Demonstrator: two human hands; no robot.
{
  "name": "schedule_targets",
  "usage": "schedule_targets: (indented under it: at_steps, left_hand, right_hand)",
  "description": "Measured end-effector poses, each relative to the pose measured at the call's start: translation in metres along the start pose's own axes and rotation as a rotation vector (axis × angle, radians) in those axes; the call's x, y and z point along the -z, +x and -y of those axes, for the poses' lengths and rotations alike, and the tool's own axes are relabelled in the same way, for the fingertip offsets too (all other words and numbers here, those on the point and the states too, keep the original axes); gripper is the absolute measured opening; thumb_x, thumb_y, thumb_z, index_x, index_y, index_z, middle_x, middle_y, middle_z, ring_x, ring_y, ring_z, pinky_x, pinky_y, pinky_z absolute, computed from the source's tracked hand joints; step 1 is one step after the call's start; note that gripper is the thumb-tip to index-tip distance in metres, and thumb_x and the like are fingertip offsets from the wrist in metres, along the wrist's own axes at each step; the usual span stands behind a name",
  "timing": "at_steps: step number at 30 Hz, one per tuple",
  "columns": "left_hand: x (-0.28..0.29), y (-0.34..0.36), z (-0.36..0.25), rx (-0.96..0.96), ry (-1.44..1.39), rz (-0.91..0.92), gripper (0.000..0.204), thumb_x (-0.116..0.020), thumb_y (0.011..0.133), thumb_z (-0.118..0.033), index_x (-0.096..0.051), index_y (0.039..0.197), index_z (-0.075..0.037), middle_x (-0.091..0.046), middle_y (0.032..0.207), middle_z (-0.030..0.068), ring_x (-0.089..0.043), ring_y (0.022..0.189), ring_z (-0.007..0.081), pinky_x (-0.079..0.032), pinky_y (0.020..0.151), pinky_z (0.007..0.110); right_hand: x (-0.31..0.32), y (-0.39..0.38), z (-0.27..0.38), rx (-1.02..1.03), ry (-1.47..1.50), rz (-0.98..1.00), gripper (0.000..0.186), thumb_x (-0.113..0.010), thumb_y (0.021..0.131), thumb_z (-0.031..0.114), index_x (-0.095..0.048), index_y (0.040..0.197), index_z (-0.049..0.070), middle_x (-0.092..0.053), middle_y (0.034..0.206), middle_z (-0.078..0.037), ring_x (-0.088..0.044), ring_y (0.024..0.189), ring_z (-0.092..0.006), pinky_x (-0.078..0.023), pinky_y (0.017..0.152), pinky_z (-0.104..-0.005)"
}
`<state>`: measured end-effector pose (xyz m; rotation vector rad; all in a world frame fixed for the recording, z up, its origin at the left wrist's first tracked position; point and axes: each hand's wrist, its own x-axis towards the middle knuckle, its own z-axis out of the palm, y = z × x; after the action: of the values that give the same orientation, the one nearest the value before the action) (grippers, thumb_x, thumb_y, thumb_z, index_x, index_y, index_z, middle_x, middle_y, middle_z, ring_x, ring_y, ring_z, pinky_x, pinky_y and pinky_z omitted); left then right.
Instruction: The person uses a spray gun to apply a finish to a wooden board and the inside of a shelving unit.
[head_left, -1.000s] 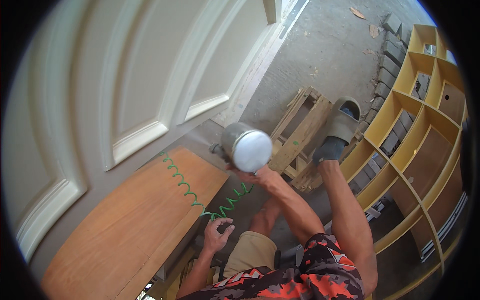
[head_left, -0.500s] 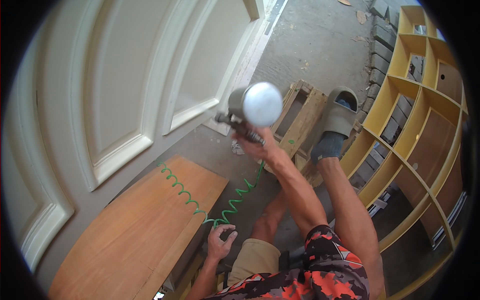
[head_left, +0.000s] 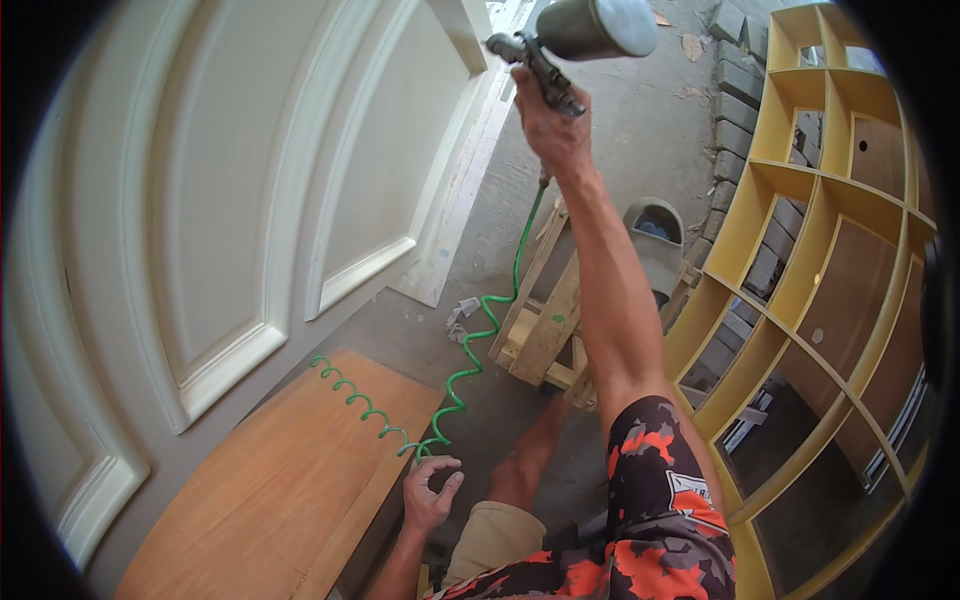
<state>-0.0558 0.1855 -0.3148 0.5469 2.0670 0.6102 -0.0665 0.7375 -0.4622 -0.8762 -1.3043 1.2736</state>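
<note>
My right hand (head_left: pixel 553 135) is raised near the top of the view, gripping a metal spray gun (head_left: pixel 540 70) with a silver cup (head_left: pixel 590 25) mounted on it. A green coiled hose (head_left: pixel 464 372) runs down from the gun's handle toward my left hand (head_left: pixel 432 492), whose curled fingers hold it low in the middle. The gun's nozzle points left, toward a cream panelled door (head_left: pixel 230 200) standing along the left side. A brown wooden board (head_left: pixel 250 480) lies below the door, with part of the coil over it.
A yellow shelving frame (head_left: pixel 835 280) fills the right side. Rough wooden pallet pieces (head_left: pixel 550 330) sit on the concrete floor (head_left: pixel 650 130) beyond my legs, near my sandalled foot (head_left: pixel 652 270). A row of grey blocks (head_left: pixel 736 135) runs beside the frame.
My right hand has risen with the spray gun toward the top of the view, drawing out the hose. My left hand stays low on the coil.
</note>
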Motion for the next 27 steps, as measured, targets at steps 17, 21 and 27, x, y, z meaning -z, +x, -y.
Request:
schedule_targets:
  at_steps: [17, 21, 27]
  left_hand:
    - [0.008, 0.005, 0.004, 0.067, 0.086, 0.023, 0.025, -0.082, 0.09, -0.022, -0.079, 0.109, -0.006, -0.078, 0.107, 0.0114, -0.068, 0.1, 0.0284, -0.053, 0.093, 0.04]
    - [0.018, -0.007, 0.036, 0.133, 0.096, -0.005, 0.026, -0.082, 0.091, -0.023, -0.079, 0.11, -0.006, -0.079, 0.107, 0.0107, -0.067, 0.098, 0.0264, -0.054, 0.091, 0.038]
    - [0.016, -0.019, 0.057, 0.169, 0.098, 0.006, 0.027, -0.082, 0.091, -0.024, -0.08, 0.11, -0.006, -0.079, 0.106, 0.0101, -0.068, 0.096, 0.0257, -0.054, 0.091, 0.038]
  right_hand:
    - [-0.011, -0.15, 0.019, -0.183, -0.206, 0.253, 0.02, -0.082, 0.097, 0.017, -0.071, 0.094, 0.001, -0.063, 0.07, -0.004, -0.056, 0.062, -0.0127, -0.046, 0.058, -0.0343]
    - [-0.014, -0.248, 0.022, -0.248, -0.147, 0.498, 0.027, -0.087, 0.088, 0.018, -0.076, 0.11, 0.008, -0.078, 0.095, -0.009, -0.073, 0.085, -0.0232, -0.059, 0.077, -0.0376]
    - [-0.012, -0.311, 0.043, -0.191, 0.009, 0.717, 0.027, -0.088, 0.086, 0.009, -0.079, 0.112, 0.01, -0.08, 0.1, -0.012, -0.077, 0.085, -0.0251, -0.06, 0.079, -0.0375]
